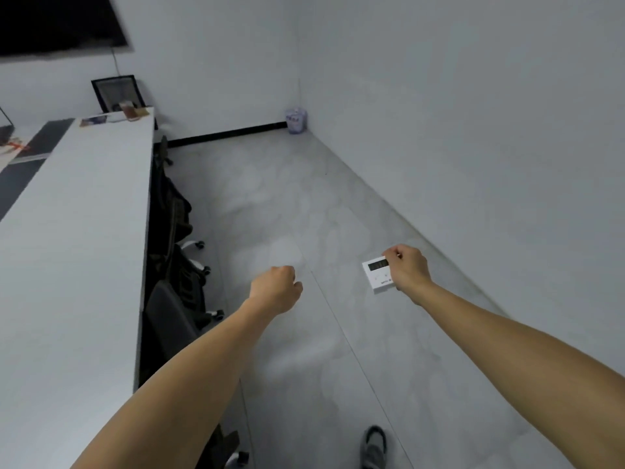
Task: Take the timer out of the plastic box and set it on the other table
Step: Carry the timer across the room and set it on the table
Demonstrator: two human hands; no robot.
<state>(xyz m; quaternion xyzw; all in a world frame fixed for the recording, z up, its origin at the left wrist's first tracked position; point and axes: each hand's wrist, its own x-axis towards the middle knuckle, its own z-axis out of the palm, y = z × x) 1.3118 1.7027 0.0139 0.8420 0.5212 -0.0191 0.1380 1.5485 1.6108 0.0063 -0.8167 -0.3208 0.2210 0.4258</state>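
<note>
The timer is a small white square with a dark display at its top. My right hand grips it by its right edge and holds it in the air above the grey floor, right of centre. My left hand hangs at mid-frame with its fingers curled into a fist and nothing in it. A long white table runs along the left side. No plastic box is in view.
Black office chairs are tucked under the table's right edge. Small items lie at the table's far end. A bin with a plastic bag stands in the far corner. A white wall runs along the right. My shoe shows at the bottom.
</note>
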